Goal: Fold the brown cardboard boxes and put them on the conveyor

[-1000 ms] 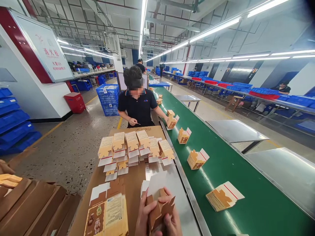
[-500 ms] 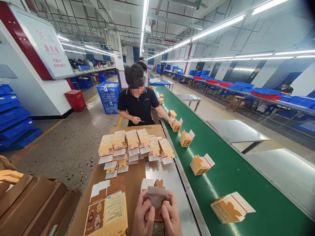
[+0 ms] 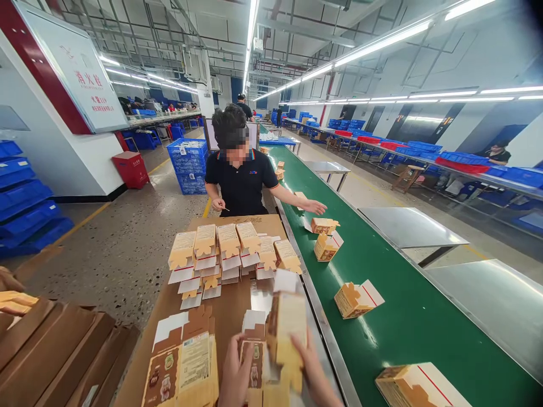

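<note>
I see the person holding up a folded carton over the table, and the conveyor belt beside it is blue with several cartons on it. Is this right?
Not quite: the head view shows the conveyor belt is green, not blue. The rest holds: the right hand holds up a folded carton over the table, and several cartons lie on the belt.

Upright tan carton (image 3: 286,328), white flap open, blurred.

a bright factory hall: long ceiling light strips (image 3: 373,45), speckled grey floor (image 3: 127,243), a green conveyor belt (image 3: 403,305), stacked blue crates (image 3: 25,209), a white wall sign (image 3: 80,85).

Tan-and-white carton (image 3: 285,328), blurred, perhaps red-striped; green conveyor belt (image 3: 394,305).
</note>
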A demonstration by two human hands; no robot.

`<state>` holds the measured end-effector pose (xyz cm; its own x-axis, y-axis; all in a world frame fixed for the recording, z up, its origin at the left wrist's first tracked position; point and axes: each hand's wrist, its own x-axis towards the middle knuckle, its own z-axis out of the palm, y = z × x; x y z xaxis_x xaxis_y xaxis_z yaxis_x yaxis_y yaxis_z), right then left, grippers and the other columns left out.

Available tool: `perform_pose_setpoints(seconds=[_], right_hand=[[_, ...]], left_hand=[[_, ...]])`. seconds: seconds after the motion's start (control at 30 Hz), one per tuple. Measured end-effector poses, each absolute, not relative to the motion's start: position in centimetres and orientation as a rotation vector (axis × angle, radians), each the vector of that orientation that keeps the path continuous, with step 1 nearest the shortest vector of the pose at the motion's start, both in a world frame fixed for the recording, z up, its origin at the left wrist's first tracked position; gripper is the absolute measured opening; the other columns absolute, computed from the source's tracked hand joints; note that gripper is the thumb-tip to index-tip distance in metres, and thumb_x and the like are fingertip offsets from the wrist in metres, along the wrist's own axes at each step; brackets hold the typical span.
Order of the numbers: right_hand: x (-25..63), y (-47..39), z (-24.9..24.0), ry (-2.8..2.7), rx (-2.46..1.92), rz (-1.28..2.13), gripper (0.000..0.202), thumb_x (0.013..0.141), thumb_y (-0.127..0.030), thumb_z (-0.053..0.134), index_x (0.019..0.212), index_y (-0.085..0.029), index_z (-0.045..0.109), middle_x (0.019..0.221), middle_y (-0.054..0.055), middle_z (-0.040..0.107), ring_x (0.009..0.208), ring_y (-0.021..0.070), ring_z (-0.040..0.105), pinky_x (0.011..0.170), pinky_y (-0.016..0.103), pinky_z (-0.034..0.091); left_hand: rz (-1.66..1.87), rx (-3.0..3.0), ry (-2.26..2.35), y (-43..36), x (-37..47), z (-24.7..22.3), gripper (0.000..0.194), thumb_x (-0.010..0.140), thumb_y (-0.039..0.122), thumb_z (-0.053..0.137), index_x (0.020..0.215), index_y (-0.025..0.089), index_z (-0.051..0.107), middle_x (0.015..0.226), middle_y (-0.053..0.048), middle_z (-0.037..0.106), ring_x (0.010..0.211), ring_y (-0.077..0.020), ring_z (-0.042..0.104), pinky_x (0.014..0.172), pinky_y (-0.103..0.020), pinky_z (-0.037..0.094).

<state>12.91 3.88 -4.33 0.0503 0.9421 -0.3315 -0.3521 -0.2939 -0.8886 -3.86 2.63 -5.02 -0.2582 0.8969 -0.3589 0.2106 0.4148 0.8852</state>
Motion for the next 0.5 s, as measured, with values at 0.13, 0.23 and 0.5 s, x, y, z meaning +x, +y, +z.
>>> perform_pose_setpoints(seconds=[0.13,0.23,0.5], right_hand=[[15.1,13.0,-3.0,-0.771,-1.228,1.404,0.052,0.074,-0.048,0.066,0.116,-0.022,0.051,0.11,0.007,0.065,0.1,0.0256,0.062,0.081,0.037,0.052],[15.0,20.1,-1.8,-0.861,-1.243,1.407,0.038,0.084,-0.037,0.06,0.116,-0.018,0.054,0.115,0.007,0.062,0.098,0.0214,0.062,0.084,0.04,0.051],[14.3,25.2,-1.7,-1.004,-1.4,1.362,0.027,0.087,-0.028,0.057,0.111,-0.017,0.057,0.12,0.007,0.058,0.104,0.0221,0.058,0.088,0.045,0.048]], left_hand=[[0.671,1.063,1.797,1.7,-4.7,-9.3,0.05,0.071,0.058,0.041,0.1,0.018,0.05,0.114,-0.013,0.06,0.112,-0.0265,0.055,0.094,-0.037,0.04],[0.526,1.165,1.829,1.7,-4.9,-10.9,0.045,0.072,0.05,0.045,0.102,0.018,0.05,0.115,-0.013,0.059,0.11,-0.0262,0.055,0.089,-0.035,0.041],[0.397,1.3,1.977,3.4,-4.9,-11.8,0.047,0.067,0.016,0.054,0.112,0.015,0.044,0.12,-0.013,0.057,0.115,-0.0255,0.051,0.093,-0.032,0.035]])
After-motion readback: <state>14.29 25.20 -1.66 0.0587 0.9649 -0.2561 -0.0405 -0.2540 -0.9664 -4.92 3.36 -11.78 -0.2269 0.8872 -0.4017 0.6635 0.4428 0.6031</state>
